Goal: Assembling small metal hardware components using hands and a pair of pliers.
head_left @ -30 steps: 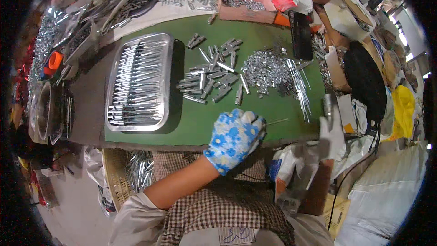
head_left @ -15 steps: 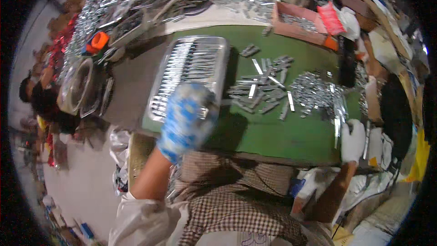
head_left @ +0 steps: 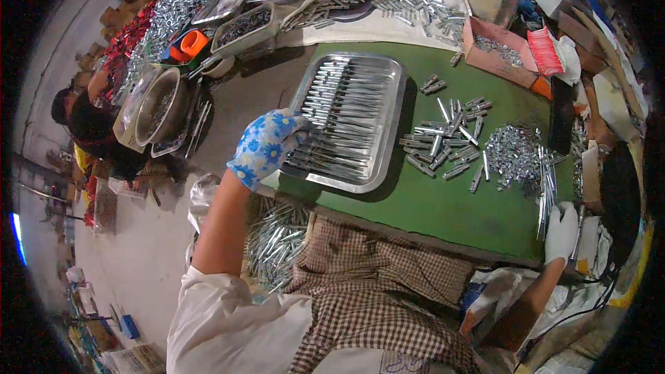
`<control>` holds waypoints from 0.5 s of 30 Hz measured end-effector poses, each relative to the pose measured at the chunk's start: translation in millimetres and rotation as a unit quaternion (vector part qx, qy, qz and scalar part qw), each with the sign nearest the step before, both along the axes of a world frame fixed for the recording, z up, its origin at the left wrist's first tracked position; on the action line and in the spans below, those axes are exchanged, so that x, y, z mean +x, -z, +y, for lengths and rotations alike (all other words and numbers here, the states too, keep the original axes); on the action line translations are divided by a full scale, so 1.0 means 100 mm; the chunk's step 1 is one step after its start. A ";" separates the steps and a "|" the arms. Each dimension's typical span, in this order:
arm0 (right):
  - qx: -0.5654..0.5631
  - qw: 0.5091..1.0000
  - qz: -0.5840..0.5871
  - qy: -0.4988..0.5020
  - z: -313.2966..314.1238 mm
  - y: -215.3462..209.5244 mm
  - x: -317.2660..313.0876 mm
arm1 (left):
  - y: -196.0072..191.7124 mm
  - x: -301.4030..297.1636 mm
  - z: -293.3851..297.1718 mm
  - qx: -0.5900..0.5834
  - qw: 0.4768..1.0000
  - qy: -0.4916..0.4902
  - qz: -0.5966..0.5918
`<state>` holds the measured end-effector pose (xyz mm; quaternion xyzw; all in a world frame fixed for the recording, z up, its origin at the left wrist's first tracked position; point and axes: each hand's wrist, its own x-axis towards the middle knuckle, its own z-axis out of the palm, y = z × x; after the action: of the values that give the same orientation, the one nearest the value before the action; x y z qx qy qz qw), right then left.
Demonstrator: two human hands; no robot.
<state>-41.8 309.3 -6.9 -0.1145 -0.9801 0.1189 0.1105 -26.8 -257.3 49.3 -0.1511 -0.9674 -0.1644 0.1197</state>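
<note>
From my remote seat I have the left hand (head_left: 269,144), in its blue flowered glove, at the near-left rim of the metal tray (head_left: 397,107), fingers curled inward over the ends of the slim metal rods (head_left: 353,114); the fingertips are hidden, so I can't tell whether they pinch one. Those rods lie in a row inside the tray, just right of the hand, and I judge that a knuckle dragged across their ends could skew the row. Pressing hard on the rim might tip or slide the tray, since I see nothing clamping it to the green tabletop (head_left: 409,218). Below the hand, past the tabletop's edge, sit loose metal pieces (head_left: 277,239); a rod slipping from the glove there could drop among them. Farther right, beyond the tray, lie scattered metal cylinders (head_left: 450,135), then a heap of small fittings (head_left: 512,156), which a sweeping sleeve could mix together. Farthest right, the white-gloved right hand (head_left: 560,235) rests beside thin rods (head_left: 545,197), its fingers pointing away from the body; I can't tell how open it is or whether it grips anything. A careless nudge there could roll those rods off the edge.
</note>
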 end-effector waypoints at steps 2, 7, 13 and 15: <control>0.006 0.999 0.040 0.033 -0.02 0.01 0.09 | 0.05 0.00 -0.09 -0.015 0.999 0.000 -0.043; -0.012 0.990 0.125 0.072 -0.09 -0.08 0.32 | -0.01 0.04 -0.08 -0.017 0.999 0.017 -0.049; -0.284 0.945 0.150 0.054 -0.37 -0.13 0.51 | 0.01 0.05 0.16 -0.030 0.997 -0.055 -0.035; -0.328 0.932 0.150 0.015 -0.43 -0.03 0.56 | 0.02 0.08 0.22 -0.027 0.998 -0.057 -0.029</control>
<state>14.1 266.6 -3.4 -0.1397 -0.8565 0.4481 0.2148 -18.8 -235.3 47.7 -0.0942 -0.9815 -0.1357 0.0967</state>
